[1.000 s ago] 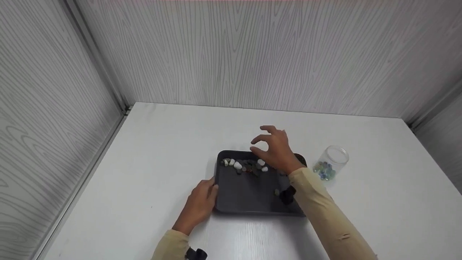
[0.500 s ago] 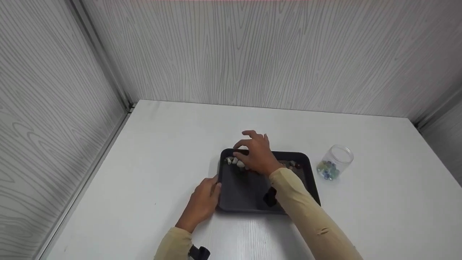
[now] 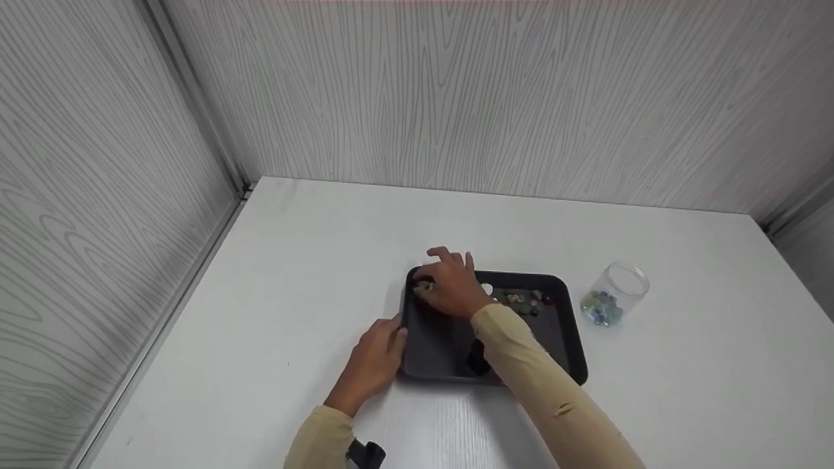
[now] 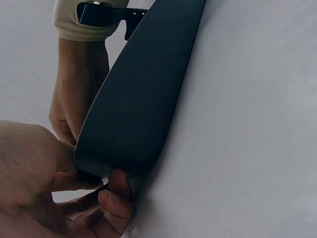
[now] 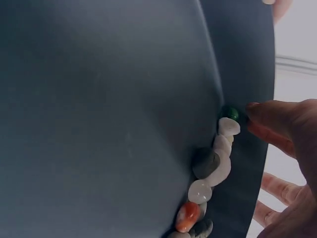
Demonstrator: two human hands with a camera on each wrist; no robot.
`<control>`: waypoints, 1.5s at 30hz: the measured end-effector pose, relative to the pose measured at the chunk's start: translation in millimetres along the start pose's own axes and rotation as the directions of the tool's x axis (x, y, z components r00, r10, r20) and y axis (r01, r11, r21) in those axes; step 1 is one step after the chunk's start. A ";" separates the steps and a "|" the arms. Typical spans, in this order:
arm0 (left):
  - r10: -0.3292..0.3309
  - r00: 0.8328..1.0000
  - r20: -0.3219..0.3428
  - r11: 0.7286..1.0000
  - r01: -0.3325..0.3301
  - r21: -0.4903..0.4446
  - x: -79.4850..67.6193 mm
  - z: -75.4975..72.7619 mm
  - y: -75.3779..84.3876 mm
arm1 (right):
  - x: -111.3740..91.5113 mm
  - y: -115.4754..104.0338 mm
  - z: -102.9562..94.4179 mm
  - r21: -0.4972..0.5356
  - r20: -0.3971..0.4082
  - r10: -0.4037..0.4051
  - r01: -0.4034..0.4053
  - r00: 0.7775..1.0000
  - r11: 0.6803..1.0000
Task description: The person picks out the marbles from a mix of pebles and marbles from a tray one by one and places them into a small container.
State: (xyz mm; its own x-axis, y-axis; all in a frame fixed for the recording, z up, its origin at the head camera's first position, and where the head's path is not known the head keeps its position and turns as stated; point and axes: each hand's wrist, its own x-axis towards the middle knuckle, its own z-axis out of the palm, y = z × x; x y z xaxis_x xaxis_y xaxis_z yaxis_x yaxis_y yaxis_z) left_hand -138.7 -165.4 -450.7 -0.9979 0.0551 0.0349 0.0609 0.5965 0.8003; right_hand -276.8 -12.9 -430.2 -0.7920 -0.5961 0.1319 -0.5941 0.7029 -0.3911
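A shallow dark tray [image 3: 427, 355] stands on the white table. My left hand [image 3: 378, 357] grips its left side; in the left wrist view the fingers [image 4: 119, 183] curl at the tray's corner. My right hand [image 3: 453, 283] reaches into the far left corner of the tray. In the right wrist view its thumb and forefinger tips are close together beside a shiny green marble [image 5: 231, 114], with nothing visible between them. White stones [image 5: 222, 166], a dark stone [image 5: 204, 162] and an orange stone [image 5: 188, 216] lie in a row along the tray's wall.
A clear jar [image 3: 629, 279] with glass marbles [image 3: 603, 308] in its bottom stands right of the tray. More small stones [image 3: 515, 298] lie along the tray's far side. White wood-grain panels [image 3: 456, 98] rise behind and to the left of the table.
My right hand has moved left and down from above the tray's far edge to the far left corner. My left hand keeps its grip on the tray. The whole head view has shifted slightly.
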 end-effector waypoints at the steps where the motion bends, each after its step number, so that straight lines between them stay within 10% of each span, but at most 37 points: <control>1: -0.001 1.000 0.002 1.000 0.002 -0.003 0.0 -0.1 0.2 | 0.0 -0.1 0.7 -0.005 0.010 0.004 -0.004 1.000 1.000; 28: 0.002 1.000 0.006 1.000 -0.002 -0.001 1.9 1.5 1.5 | -2.6 3.5 1.1 -0.027 0.028 -0.031 0.032 0.999 0.999; 45: -0.043 0.999 0.012 0.999 0.043 -0.013 2.4 1.5 0.5 | -33.3 31.9 -57.8 -0.006 -0.100 -0.034 0.033 0.994 0.999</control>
State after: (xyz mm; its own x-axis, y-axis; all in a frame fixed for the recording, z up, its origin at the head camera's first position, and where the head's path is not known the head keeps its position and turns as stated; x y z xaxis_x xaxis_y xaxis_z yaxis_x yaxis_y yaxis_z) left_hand -141.0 -163.8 -451.2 -0.9992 0.0390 -0.0066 0.0176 0.5879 0.8087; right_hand -277.5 51.8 -394.4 -0.7816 -0.5775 0.2358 -0.6210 0.6852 -0.3806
